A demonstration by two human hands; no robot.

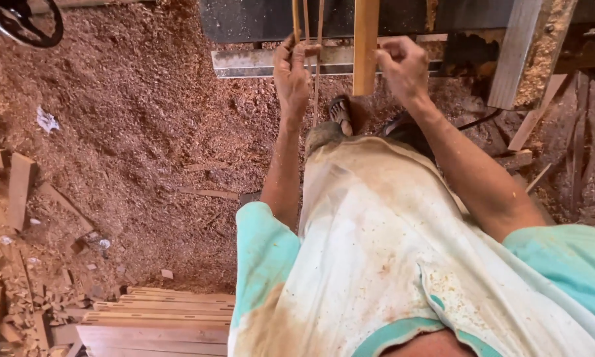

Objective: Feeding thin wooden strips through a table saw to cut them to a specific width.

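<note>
**Thin strips in one hand, a plank by the other**

Head view: the left hand [292, 74] is closed around a few thin wooden strips [305, 26] that run up past the far edge of the frame. Just right of them a wider wooden plank [365, 46] stands upright; the right hand [403, 66] is curled loosely beside it, and I cannot tell whether it grips the plank. Both sit against the metal bench edge [258, 63]. Sawdust [145, 132] covers the floor, with stacked boards [158, 317] near left.
</note>
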